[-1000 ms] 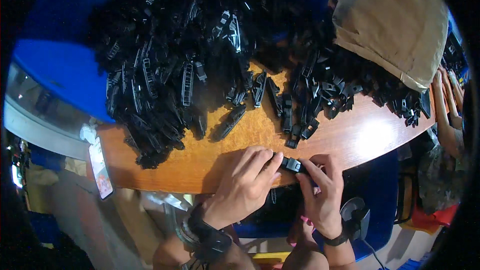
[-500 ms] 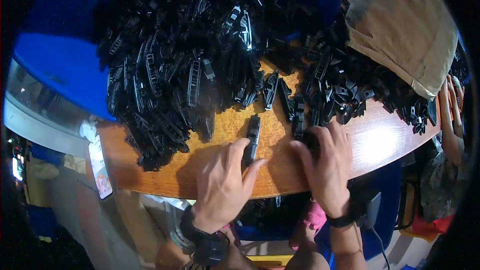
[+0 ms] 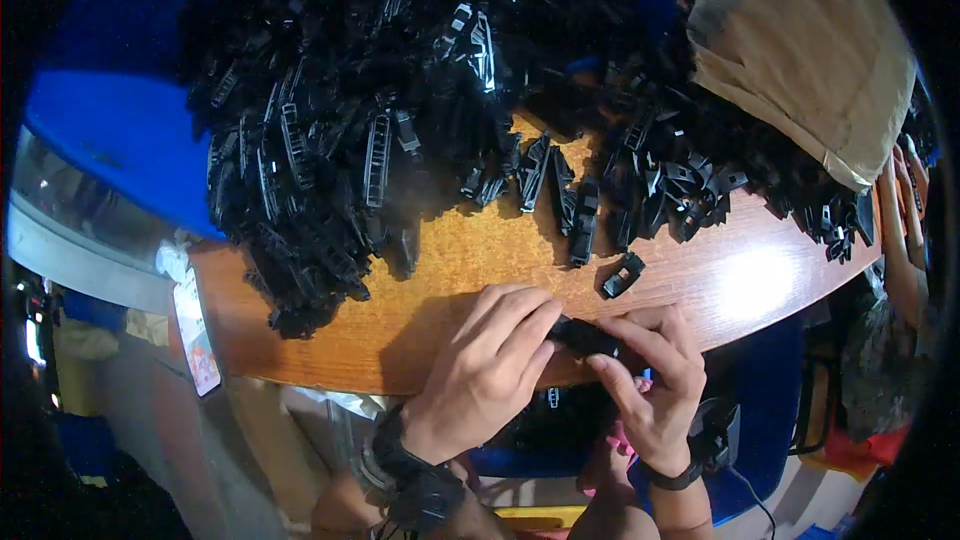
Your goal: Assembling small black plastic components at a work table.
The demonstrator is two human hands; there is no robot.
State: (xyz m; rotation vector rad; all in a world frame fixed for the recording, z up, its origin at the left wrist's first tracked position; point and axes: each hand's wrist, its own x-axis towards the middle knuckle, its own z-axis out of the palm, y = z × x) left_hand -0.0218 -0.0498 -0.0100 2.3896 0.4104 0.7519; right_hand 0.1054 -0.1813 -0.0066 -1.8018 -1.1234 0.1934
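Observation:
Over the front edge of the wooden table (image 3: 470, 250), a black plastic part (image 3: 583, 337) is held between my two hands. My left hand (image 3: 490, 360) closes its fingers round the part's left end, hiding some of it. On the other end, the fingers and thumb of my right hand (image 3: 655, 370) pinch it. A small black plastic piece (image 3: 623, 275) lies by itself on the wood just beyond my right hand. Farther off, a long black part (image 3: 583, 230) lies at the near edge of the heaped pieces.
A large pile of black plastic parts (image 3: 330, 160) covers the far and left side of the table. More small black pieces (image 3: 690, 190) lie at the right beneath a brown paper sheet (image 3: 800, 60). A phone (image 3: 196, 335) sits at the left edge. Another person's arm (image 3: 905, 230) shows far right.
My hands have come together from apart. The part by my left hand is off the table, gripped between both hands. The small piece near my right hand is now uncovered.

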